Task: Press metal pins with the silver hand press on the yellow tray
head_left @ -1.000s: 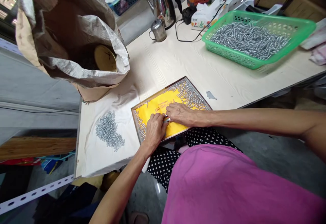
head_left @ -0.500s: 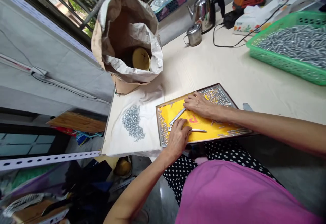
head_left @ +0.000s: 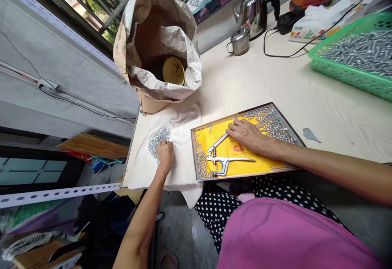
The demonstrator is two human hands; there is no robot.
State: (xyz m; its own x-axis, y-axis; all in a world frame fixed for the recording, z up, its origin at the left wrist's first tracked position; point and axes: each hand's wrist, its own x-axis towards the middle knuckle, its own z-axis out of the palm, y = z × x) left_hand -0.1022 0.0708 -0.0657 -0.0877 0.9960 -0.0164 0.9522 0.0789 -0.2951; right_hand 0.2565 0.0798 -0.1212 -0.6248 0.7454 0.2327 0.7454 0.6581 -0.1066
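Note:
My left hand (head_left: pixel 165 154) is at a pile of small silvery metal pins (head_left: pixel 155 142) on the white cloth (head_left: pixel 183 158), its fingers bent down into the pile; what they hold is hidden. My right hand (head_left: pixel 246 133) rests over the yellow sheet of a shallow tray, its fingers closed on the end of the upper handle of metal hand pliers (head_left: pixel 225 161). The pliers lie spread, with a spring between the arms and the lower handle pointing right. More pins lie inside the tray (head_left: pixel 229 120), massed at its right end and along its left edge.
A large open paper sack (head_left: pixel 143 93) with a yellow round thing inside stands behind the cloth. A kettle (head_left: pixel 252 16) and a metal cup (head_left: pixel 240 42) are at the back. The green basket (head_left: pixel 343 67), full of metal pieces, sits at the right, near a black cable.
My left hand has left the pliers and moved left onto the pin pile on the cloth. My right hand stays on the upper handle. The view has shifted slightly.

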